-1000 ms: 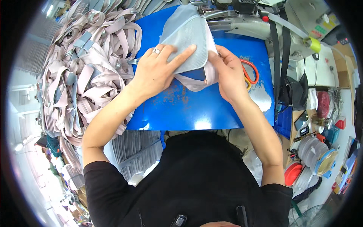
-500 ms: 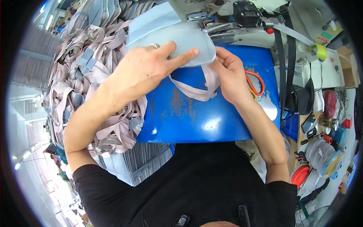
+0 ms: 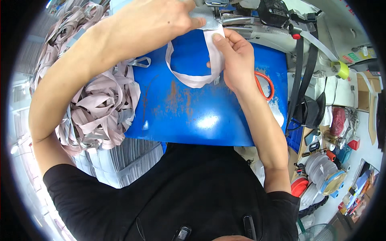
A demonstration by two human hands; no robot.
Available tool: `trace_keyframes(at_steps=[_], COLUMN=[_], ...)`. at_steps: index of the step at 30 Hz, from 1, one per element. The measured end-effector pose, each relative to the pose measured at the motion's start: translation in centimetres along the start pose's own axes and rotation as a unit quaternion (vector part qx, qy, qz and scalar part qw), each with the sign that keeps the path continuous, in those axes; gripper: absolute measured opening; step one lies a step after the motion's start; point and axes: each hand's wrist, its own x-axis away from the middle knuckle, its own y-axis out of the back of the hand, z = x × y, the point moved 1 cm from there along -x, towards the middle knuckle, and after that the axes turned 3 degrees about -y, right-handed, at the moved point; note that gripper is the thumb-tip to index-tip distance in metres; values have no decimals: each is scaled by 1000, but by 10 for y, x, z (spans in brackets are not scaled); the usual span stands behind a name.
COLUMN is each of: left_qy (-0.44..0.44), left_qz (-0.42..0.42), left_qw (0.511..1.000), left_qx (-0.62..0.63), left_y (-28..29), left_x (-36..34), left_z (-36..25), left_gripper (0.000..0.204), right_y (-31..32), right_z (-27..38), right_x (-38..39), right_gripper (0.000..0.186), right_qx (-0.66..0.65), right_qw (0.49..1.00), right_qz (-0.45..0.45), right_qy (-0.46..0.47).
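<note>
My left hand [image 3: 171, 20] reaches to the upper edge of the view and lies on a light grey fabric panel [image 3: 209, 20]. A stretched finger presses on the panel, and the rest of that hand is partly cut off. With its thumb on top, my right hand [image 3: 237, 56] pinches a pale pink fabric strap [image 3: 195, 80] close to the panel's edge. From there the strap hangs in a loop over the blue work surface [image 3: 185, 120]. Just beyond both hands are the metal parts of a sewing machine [image 3: 237, 24].
A tangled heap of pale pink straps [image 3: 104, 104] lies left of the blue surface, with stacked grey panels [image 3: 124, 160] below it. Red-handled scissors [image 3: 270, 90] rest by my right forearm. Black straps [image 3: 297, 76] hang at the right, near spools [image 3: 321, 168].
Both hands have moved toward the machine, my left hand further up with the panel. The panel has mostly gone out of view at the top. My right hand now pinches the strap flat below its edge.
</note>
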Motion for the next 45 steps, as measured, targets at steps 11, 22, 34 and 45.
trace_keyframes(at_steps=[11, 22, 34, 45], left_qy=[225, 202, 105, 22], left_qz=[-180, -230, -75, -35], left_qw=[948, 939, 991, 996], left_qx=[136, 157, 32, -75], left_y=[-32, -88, -38, -17], left_x=[-48, 19, 40, 16], left_z=[-75, -134, -76, -6], left_gripper=[31, 94, 80, 66], right_y=[-1, 4, 8, 5], right_z=[-10, -9, 3, -2], right_x=[3, 41, 62, 3], right_gripper=[26, 30, 41, 30], right_qx=[-28, -66, -42, -26], right_qw=[997, 997, 997, 999], right_qz=[-15, 5, 54, 21], right_qy=[64, 37, 36, 24])
